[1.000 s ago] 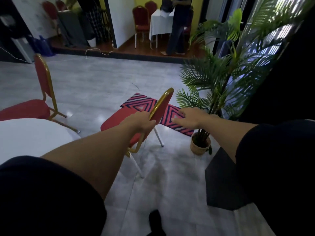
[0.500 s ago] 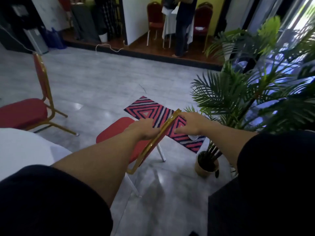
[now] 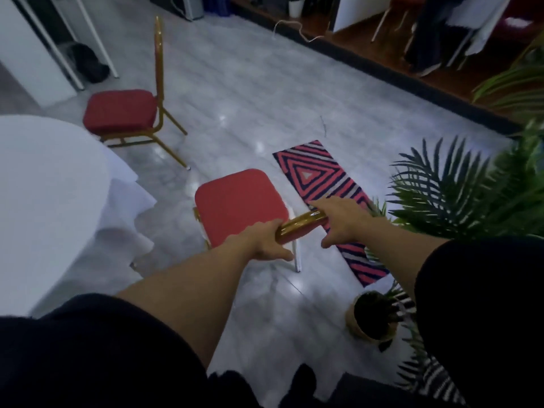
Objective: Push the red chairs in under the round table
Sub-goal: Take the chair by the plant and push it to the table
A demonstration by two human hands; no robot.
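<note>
A red chair (image 3: 238, 206) with a gold frame stands in front of me, seen from above, its seat pointing away. My left hand (image 3: 265, 241) grips the left end of its gold top rail. My right hand (image 3: 343, 219) rests on the right end of the same rail, fingers spread over it. A second red chair (image 3: 120, 111) stands further off, beside the round table (image 3: 44, 184) with its white cloth at the left. The near chair is apart from the table, with bare floor between them.
A striped red and dark rug (image 3: 321, 187) lies right of the near chair. A potted palm (image 3: 374, 319) stands close at my right. A raised wooden step (image 3: 382, 72) runs across the back, with a person standing on it by another table.
The view has swung left and down, so the chair now shows from above and the table fills more of the left. Both hands stay on the chair's top rail; the chair has turned.
</note>
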